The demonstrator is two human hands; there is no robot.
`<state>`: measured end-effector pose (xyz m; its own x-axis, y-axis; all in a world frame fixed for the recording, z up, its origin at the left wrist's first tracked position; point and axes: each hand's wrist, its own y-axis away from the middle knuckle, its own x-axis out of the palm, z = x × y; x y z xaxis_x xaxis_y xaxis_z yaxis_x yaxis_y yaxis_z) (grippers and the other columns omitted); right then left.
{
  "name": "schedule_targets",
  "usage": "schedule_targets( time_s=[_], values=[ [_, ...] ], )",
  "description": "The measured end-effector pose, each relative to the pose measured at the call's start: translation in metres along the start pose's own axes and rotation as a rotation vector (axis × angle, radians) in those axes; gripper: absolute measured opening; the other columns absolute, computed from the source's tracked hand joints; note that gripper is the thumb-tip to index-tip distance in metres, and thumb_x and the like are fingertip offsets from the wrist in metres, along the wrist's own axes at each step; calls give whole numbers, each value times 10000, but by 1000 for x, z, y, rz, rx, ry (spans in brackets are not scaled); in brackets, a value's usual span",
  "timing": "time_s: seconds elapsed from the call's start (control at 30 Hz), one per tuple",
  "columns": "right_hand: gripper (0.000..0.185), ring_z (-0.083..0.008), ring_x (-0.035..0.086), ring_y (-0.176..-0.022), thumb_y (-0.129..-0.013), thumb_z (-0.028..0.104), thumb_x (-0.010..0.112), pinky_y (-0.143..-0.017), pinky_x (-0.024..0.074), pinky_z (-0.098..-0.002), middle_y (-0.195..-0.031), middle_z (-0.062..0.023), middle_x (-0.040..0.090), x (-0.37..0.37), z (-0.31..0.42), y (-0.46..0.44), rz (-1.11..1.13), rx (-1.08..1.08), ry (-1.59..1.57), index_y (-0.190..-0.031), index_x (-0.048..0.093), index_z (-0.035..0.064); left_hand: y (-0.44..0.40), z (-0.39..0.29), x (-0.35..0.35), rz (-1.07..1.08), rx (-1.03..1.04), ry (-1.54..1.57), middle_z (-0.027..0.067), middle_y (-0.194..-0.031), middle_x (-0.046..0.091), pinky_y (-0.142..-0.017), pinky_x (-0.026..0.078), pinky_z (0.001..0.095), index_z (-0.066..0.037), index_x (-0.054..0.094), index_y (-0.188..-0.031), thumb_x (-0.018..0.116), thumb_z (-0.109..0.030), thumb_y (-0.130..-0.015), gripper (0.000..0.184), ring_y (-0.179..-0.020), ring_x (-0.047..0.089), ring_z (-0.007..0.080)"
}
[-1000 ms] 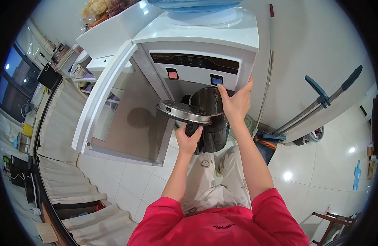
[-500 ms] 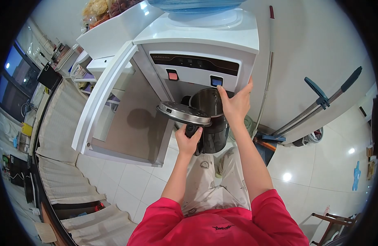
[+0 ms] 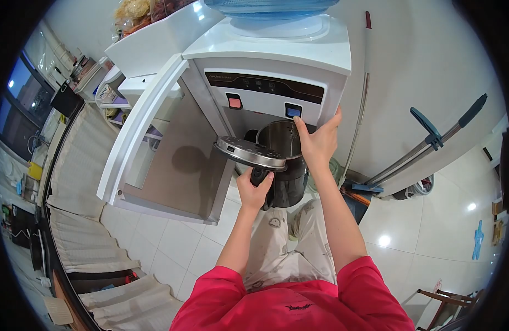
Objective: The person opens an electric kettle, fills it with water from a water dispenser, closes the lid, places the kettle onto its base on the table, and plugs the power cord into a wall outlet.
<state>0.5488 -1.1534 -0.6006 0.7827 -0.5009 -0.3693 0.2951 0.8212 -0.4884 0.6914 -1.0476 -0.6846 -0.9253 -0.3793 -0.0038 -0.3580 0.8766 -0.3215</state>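
A white water dispenser [image 3: 265,47] stands in front of me, its door [image 3: 180,160] swung out to the left. Inside the recess, below the blue tap button [image 3: 293,111], is a dark kettle [image 3: 288,185] with a steel inside and no lid on it. My left hand [image 3: 254,189] is closed around the black handle of the round metal lid [image 3: 251,153], which is tilted beside the kettle's mouth. My right hand [image 3: 319,142] spreads over the dispenser's right edge, its thumb touching the blue button and its other fingers partly hidden behind the side.
Blue bottle [image 3: 271,6] on top of the dispenser. To the right, a long pole [image 3: 359,105], a broom and dustpan [image 3: 356,199] and a bin [image 3: 422,186] stand by the wall. A curtained counter [image 3: 80,182] runs along the left; a wooden stool [image 3: 450,298] is lower right.
The view has shifted very slightly. Both hands, the lid and the kettle keep their places relative to the dispenser.
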Motion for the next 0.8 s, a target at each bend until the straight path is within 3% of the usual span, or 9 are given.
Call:
schedule_targets(
  time_s=[0.8],
  values=[
    [958,-430,527,-1174,-766,324,784,-919,457,-491,-1362,-264,453,0,0,1,-1,6,16,-1438,188,-9,0,1,1,-26,14,-25,83,-783,702,-670,481,262,48,664,-943,725,-106,-791,224,-703,604,96]
  ],
)
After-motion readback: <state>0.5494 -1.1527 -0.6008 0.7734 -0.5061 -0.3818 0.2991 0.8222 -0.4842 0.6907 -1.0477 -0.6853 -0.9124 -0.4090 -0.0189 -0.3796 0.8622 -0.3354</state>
